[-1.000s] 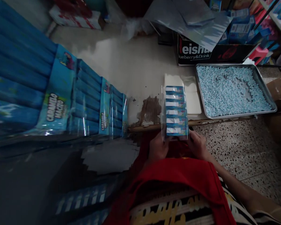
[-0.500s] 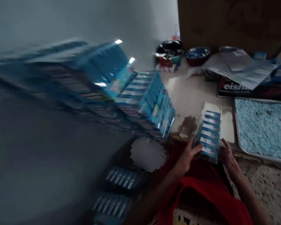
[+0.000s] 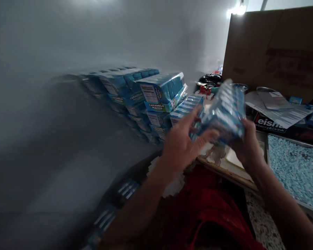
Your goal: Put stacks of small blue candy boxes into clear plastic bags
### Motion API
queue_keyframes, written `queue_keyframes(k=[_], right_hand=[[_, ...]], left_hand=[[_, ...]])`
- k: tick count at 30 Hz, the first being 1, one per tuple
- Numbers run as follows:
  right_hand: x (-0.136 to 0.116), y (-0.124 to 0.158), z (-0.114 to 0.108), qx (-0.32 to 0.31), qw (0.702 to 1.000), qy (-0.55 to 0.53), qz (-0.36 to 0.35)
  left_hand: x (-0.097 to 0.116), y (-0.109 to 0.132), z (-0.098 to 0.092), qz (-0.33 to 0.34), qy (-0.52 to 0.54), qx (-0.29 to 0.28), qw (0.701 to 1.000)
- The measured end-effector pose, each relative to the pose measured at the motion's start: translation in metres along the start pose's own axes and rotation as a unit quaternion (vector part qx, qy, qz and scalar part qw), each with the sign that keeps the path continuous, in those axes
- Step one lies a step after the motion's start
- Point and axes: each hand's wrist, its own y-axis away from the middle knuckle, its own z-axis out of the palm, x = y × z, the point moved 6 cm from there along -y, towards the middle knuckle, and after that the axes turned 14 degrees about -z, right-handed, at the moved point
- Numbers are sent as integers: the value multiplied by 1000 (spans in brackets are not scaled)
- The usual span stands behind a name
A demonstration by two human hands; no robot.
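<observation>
Apparently partway: stacked packs (image 3: 156, 93) stand done, while my right hand (image 3: 249, 146) holds one unstacked pack (image 3: 225, 111), my left hand (image 3: 179, 144) splayed wide.

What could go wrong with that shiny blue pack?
The shiny blue pack might slip: the right hand grips it, but the left hand has its fingers spread, and blur hides whether they touch it.

The stacked blue packs are near the left hand, so a bump could perhaps knock one askew.

The tray of small light-blue pieces shows right beside the right forearm; a careless elbow might spill some.
</observation>
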Motion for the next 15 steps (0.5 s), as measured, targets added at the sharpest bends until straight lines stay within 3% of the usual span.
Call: queue_keyframes(k=[1,3,5,7,9,12,15], right_hand=[[-7,-34,7,-9,1000,-23,8],[-19,-92,30,-50,983,-152,87],[-32,-134,49,-73,967,-203,137],[-35,-158,63,-140,960,-166,175],[-25,-172,64,-196,960,-102,172],[3,-175,43,-268,957,-52,96],[33,-137,0,-395,918,17,35]], left_hand=[[11,-13,-20,19,-75,68,995],[24,-36,-51,28,-190,175,966],[24,-54,-72,28,-234,237,943],[13,-65,-84,30,-238,261,935],[-6,-70,-91,34,-237,267,934],[-41,-60,-101,44,-211,291,932],[-78,-39,-105,57,-153,312,936]])
